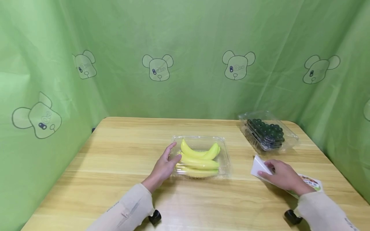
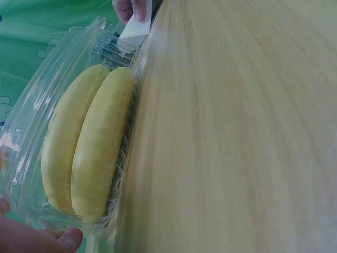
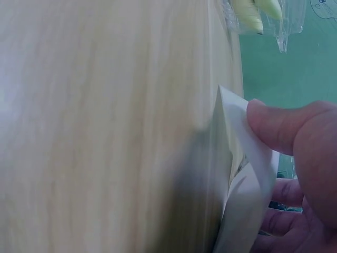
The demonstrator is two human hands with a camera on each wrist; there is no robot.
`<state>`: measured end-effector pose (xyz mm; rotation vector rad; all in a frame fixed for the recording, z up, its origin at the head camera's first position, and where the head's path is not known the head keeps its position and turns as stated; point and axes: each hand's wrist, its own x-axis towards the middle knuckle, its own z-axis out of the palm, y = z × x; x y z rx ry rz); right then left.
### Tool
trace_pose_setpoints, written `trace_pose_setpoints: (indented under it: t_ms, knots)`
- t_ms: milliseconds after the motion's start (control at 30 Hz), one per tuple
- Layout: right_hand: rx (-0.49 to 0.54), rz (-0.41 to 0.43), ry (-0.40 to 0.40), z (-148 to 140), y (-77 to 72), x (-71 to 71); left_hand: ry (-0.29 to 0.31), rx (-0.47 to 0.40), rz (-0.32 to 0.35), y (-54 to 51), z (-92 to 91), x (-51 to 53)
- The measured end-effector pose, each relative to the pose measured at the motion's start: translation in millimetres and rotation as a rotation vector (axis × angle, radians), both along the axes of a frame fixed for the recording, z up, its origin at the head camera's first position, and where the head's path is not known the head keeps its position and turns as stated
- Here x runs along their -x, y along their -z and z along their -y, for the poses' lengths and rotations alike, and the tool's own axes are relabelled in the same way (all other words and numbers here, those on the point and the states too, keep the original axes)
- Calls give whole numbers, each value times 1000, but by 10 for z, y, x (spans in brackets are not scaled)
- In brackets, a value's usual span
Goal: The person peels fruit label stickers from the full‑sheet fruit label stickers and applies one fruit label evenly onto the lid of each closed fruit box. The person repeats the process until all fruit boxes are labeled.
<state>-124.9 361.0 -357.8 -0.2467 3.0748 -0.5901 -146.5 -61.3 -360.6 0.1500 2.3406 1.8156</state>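
Note:
A clear plastic clamshell box point(image 1: 226, 160) with several yellow bananas point(image 1: 198, 162) inside stands mid-table. Against its left side rests my left hand point(image 1: 162, 166), thumb and fingers spread apart at the near and far parts of that side. In the left wrist view the thumb point(image 2: 69, 240) touches the end of the box. To the right, my right hand point(image 1: 281, 175) pinches a printed paper label point(image 1: 313, 183), whose white corner is bent up. In the right wrist view the thumb point(image 3: 271, 124) presses on the white folded paper; the fingertips behind it are partly hidden.
A second clear box point(image 1: 289, 139) with dark green grapes point(image 1: 267, 130) stands at the back right, near the table's edge. Green curtains point(image 1: 196, 96) with bear-head drawings hang behind and beside the wooden table point(image 1: 121, 144).

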Motion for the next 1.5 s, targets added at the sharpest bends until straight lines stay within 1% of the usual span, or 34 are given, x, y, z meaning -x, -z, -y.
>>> trace_pose_setpoints:
  t_ms: [167,367,433,733,967,1233,1500]
  knots:
    - [6,-13,1,34,5,5,-6,2,-1,-9,-2,-9]
    - [11,11,0,63,18,0,-11,-2,24,3,4,-45]
    - [11,13,-3,64,17,5,-12,-3,23,0,6,-48]
    - [11,14,1,77,-10,39,-9,7,4,-19,2,-13]
    - [24,2,-2,129,-7,55,-12,7,4,-16,0,-14]
    - [36,-8,-3,154,-20,69,-2,3,0,-24,-1,-9]
    - [45,0,-1,186,-53,77,-7,12,-8,-26,-7,-6]
